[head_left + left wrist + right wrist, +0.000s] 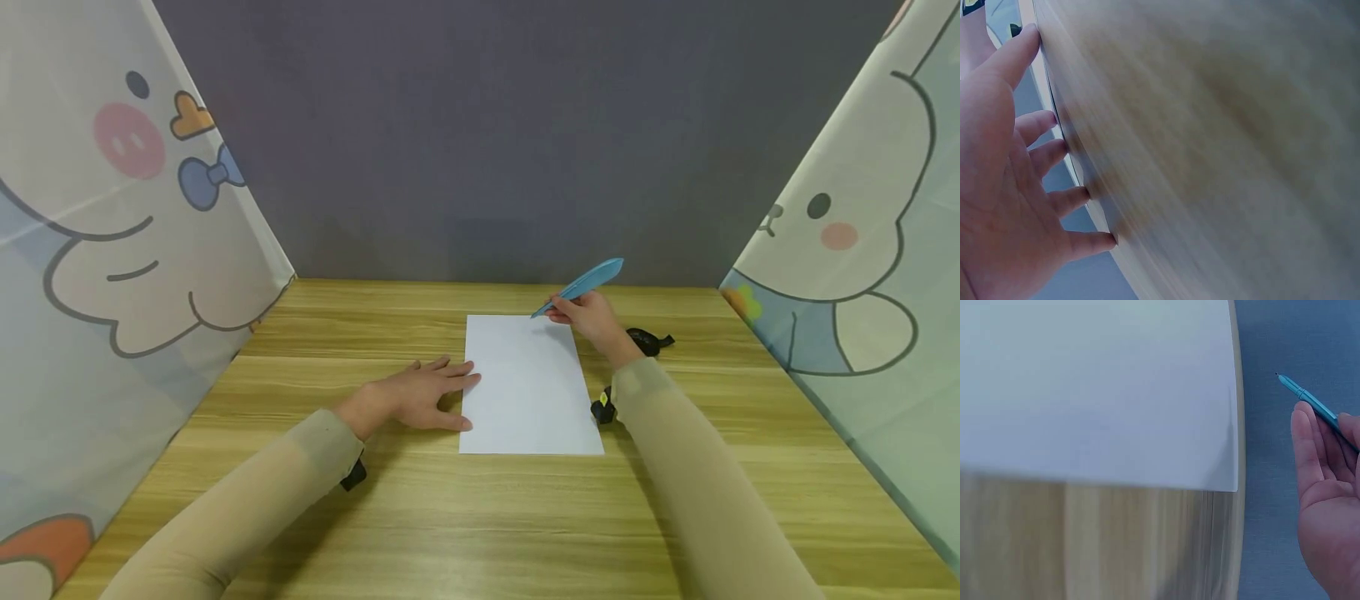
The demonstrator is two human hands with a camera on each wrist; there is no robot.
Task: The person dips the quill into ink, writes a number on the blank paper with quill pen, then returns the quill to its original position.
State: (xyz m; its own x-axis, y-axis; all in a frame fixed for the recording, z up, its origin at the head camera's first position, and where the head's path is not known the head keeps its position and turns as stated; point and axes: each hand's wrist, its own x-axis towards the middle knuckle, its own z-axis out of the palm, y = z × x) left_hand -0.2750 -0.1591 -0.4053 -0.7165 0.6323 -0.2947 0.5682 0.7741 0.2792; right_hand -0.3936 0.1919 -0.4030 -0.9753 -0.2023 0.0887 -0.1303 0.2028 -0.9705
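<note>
A sheet of white paper [525,392] lies on the wooden table. My left hand [416,396] rests at its left side, fingers spread, with some fingertips over the paper's edge. In the left wrist view, that hand [997,169] shows its palm side, its fingertips touching the surface. Near the paper's top right corner, my right hand [591,321] pinches a blue feather-shaped pen [597,277]. The pen tilts, its tip down toward the paper's upper edge. In the right wrist view, the pen's point [1291,385] extends past the fingers of the right hand [1332,512]; whether it touches the paper I cannot tell.
Wood-grain table [390,525] surrounds the paper. A dark grey panel [480,150] rises behind it, and cartoon-printed cloths [75,275] hang at both sides. Black gear [643,340] sits by my right wrist, and a black piece [354,476] shows under the left one.
</note>
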